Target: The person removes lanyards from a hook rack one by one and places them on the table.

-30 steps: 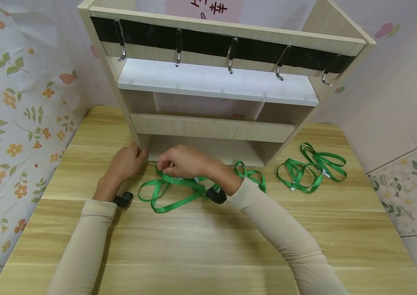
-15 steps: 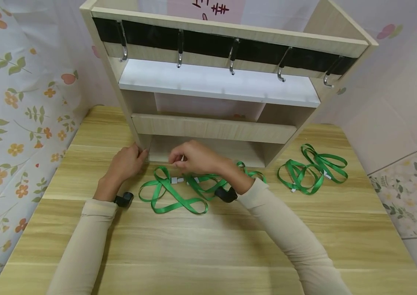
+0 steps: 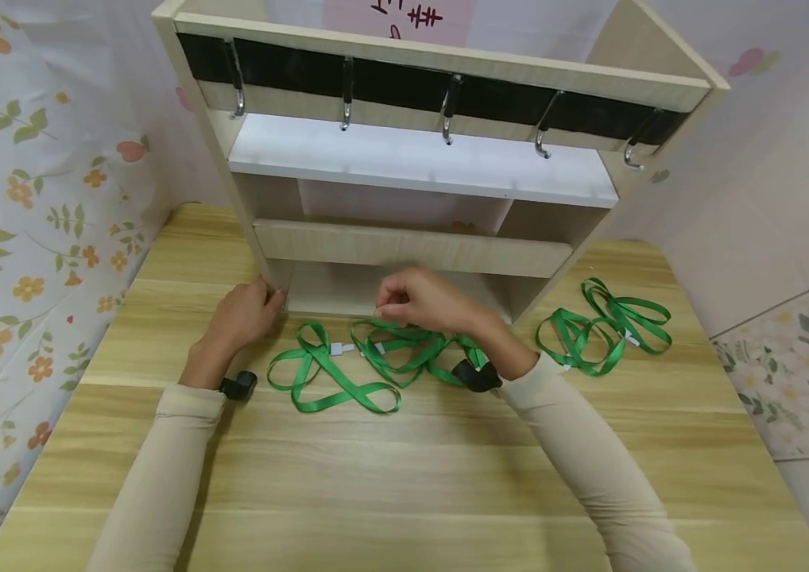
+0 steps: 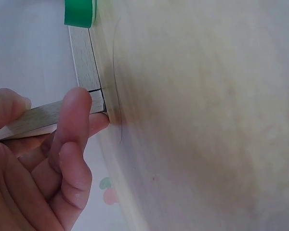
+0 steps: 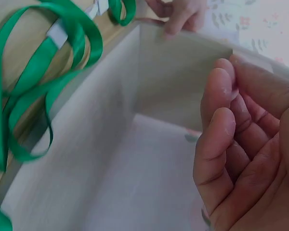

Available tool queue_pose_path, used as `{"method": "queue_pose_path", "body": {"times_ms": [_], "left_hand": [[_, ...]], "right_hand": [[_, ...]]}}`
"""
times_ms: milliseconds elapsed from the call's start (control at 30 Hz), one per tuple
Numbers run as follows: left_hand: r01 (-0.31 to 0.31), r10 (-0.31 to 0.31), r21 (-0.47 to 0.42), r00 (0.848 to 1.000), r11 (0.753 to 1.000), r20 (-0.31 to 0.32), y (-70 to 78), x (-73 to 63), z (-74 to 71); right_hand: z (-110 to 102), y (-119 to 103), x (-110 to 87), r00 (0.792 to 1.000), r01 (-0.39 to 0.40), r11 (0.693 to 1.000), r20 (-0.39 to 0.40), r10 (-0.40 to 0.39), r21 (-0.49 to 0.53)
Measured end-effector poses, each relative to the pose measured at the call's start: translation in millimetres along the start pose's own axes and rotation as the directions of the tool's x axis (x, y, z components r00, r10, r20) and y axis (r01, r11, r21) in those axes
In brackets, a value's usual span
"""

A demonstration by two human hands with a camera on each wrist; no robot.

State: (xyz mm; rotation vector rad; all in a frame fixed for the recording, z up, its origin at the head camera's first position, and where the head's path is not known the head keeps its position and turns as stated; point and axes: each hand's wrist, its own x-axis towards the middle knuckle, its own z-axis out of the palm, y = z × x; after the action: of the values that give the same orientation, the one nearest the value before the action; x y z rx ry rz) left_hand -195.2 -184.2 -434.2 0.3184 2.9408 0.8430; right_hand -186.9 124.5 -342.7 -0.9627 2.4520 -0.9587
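My left hand (image 3: pixel 243 318) grips the lower left corner of the pale wooden shelf unit (image 3: pixel 412 246); in the left wrist view, thumb and fingers lie on either side of the board edge (image 4: pixel 38 115). My right hand (image 3: pixel 426 300) hovers at the front of the bottom compartment, fingers curled and thumb tip against the index finger, with nothing visible between them. Close below it lies a green ribbon lanyard (image 3: pixel 404 369) with white fittings. Another green lanyard (image 3: pixel 333 369) lies spread out to its left. Part of the ribbon is hidden beneath my right wrist.
Two more looped green lanyards (image 3: pixel 605 326) lie on the wooden table (image 3: pixel 376 492) to the right of the unit. Several metal hooks (image 3: pixel 447 119) hang from the black strip (image 3: pixel 397 78) on its upper board. A flowered cloth (image 3: pixel 40 238) borders the table's left side.
My right hand has let go of the leftmost lanyard and moved right, over the neighbouring one. That lanyard's loops now show more openly. My left hand has stayed at the shelf corner.
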Motion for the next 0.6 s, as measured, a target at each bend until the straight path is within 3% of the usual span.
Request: {"method": "queue_pose_path", "body": {"times_ms": [200,600], "left_hand": [[0.008,-0.007,-0.020,0.999,1.000,0.034,-2.3,0.0,3.4],[0.012,-0.012,-0.006,1.000,1.000,0.019,-8.1,-4.3,4.6]], "right_hand": [[-13.0,8.5,-24.8,0.997,-0.075,0.995,-0.042,0.072,-0.068],[-33.9,29.1,-86.8,0.989,-0.148,0.964,-0.032,0.145,-0.221]]}}
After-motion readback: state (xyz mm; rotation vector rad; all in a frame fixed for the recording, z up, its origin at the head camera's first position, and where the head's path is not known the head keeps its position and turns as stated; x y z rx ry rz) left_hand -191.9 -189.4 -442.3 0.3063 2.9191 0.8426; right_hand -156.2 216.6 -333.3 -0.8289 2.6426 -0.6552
